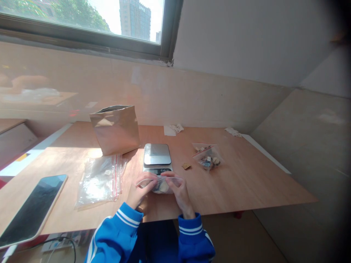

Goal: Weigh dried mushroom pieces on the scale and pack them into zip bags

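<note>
A clear zip-lock bag (163, 187) with pale and dark pieces inside is pinched along its top edge by both hands. My left hand (142, 188) grips the bag's left part, fingers closed on it. At its right part, my right hand (178, 190) is closed the same way. Just beyond the hands stands a digital kitchen scale (157, 155) with a bare metal plate; the bag and fingers partly cover its display. A small brown piece (186, 166) lies right of the scale.
Two filled zip-lock bags (208, 157) lie on the table's right half. To the left are a stack of flat clear bags (100, 179), a standing gold foil pouch (116, 131) and a large phone (33, 206). Crumpled white paper (176, 128) rests near the wall.
</note>
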The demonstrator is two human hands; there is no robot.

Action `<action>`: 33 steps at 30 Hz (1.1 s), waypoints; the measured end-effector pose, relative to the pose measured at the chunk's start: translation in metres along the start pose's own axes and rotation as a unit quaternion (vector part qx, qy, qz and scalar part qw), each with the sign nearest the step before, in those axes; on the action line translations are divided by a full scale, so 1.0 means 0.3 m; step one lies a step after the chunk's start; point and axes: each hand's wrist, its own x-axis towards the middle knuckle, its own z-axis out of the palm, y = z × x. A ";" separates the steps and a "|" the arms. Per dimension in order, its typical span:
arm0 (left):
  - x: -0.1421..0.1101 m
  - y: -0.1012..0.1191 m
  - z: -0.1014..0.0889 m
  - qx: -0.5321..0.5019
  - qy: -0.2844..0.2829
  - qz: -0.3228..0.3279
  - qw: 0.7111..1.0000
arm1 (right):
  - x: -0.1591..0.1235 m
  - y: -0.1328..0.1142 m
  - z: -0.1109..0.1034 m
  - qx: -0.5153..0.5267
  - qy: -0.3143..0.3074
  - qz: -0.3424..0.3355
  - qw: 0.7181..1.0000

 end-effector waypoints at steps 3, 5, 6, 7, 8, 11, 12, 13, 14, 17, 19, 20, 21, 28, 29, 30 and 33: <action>-0.001 0.004 0.002 -0.008 0.011 -0.014 1.000 | 0.008 0.020 0.006 -0.015 -0.001 -0.035 0.999; -0.002 0.006 0.001 -0.016 0.013 -0.018 1.000 | 0.016 0.036 0.015 -0.020 0.017 -0.062 0.998; -0.001 0.006 0.000 -0.019 0.013 -0.018 1.000 | 0.019 0.042 0.021 -0.021 0.027 -0.072 0.997; -0.001 0.005 -0.002 -0.022 0.014 -0.018 1.000 | 0.021 0.046 0.026 -0.021 0.038 -0.078 0.996; 0.000 0.004 -0.003 -0.024 0.015 -0.019 0.999 | 0.022 0.048 0.031 -0.022 0.048 -0.082 0.995; 0.001 -0.002 -0.006 -0.032 0.025 -0.029 0.999 | 0.021 0.041 0.045 -0.034 0.067 -0.077 0.994; 0.001 -0.005 -0.006 -0.036 0.031 -0.035 0.998 | 0.020 0.038 0.050 -0.038 0.072 -0.074 0.994; 0.000 -0.007 -0.006 -0.041 0.036 -0.042 0.998 | 0.019 0.034 0.053 -0.042 0.077 -0.070 0.994; -0.001 -0.009 -0.006 -0.046 0.041 -0.048 0.997 | 0.018 0.031 0.057 -0.044 0.080 -0.067 0.994; -0.003 -0.012 -0.003 -0.066 0.053 -0.062 0.995 | 0.018 0.027 0.060 -0.044 0.083 -0.063 0.994; -0.004 -0.009 -0.002 -0.070 0.049 -0.070 0.994 | 0.019 0.028 0.055 -0.039 0.077 -0.064 0.994; -0.003 -0.007 -0.001 -0.069 0.042 -0.073 0.994 | 0.019 0.029 0.050 -0.037 0.074 -0.065 0.994; -0.003 -0.003 0.000 -0.067 0.034 -0.075 0.994 | 0.020 0.030 0.045 -0.035 0.071 -0.064 0.995; -0.004 0.009 0.002 -0.050 0.034 -0.074 0.995 | 0.021 0.043 0.024 -0.009 0.052 -0.010 0.999; -0.004 0.008 0.001 -0.045 0.035 -0.069 0.996 | 0.022 0.045 0.024 -0.021 0.056 -0.024 0.998; -0.005 0.007 0.001 -0.040 0.037 -0.062 0.997 | 0.024 0.046 0.026 -0.033 0.060 -0.039 0.997; -0.004 0.004 -0.001 -0.021 0.047 -0.046 0.998 | 0.028 0.051 0.028 -0.051 0.064 -0.067 0.994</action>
